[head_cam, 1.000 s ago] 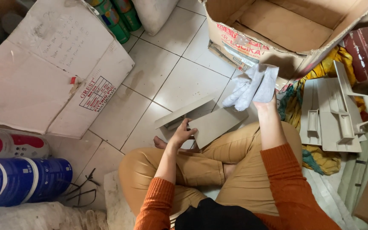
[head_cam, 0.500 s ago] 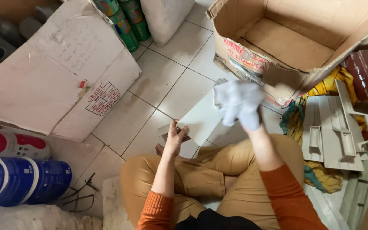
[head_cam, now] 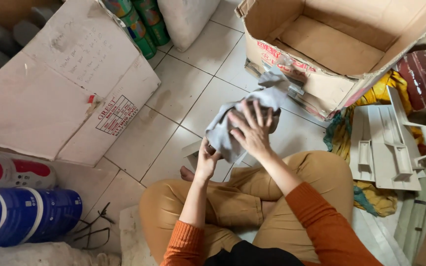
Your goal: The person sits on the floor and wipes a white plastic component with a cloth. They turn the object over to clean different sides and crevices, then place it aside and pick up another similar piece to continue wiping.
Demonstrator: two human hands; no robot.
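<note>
We see our right hand [head_cam: 253, 132] near the middle of the frame, fingers spread and pressed flat onto a grey cloth [head_cam: 228, 129] that drapes over a pale flat panel [head_cam: 195, 150]; only the panel's lower corner shows beneath the cloth. Our left hand [head_cam: 207, 160] sits just below and left of the cloth, curled around the panel's lower edge and gripping it, with part of the cloth hanging against the fingers. Both arms wear orange sleeves, and our crossed legs in tan trousers [head_cam: 232, 207] fill the lower middle of the frame, with the panel held just above the knees over the white tiled floor [head_cam: 178, 88]. In the upper right stands an open cardboard box [head_cam: 331, 44], its flaps up and its near wall just beyond the cloth. To the right lie white plastic moulded parts [head_cam: 388, 143] on a yellow patterned fabric [head_cam: 388, 86]. A flattened cardboard sheet [head_cam: 60, 83] covers the upper left, with green cans [head_cam: 141, 22] and a white sack [head_cam: 186, 17] at the top edge. Blue and white drums [head_cam: 20, 216] lie at the lower left.
</note>
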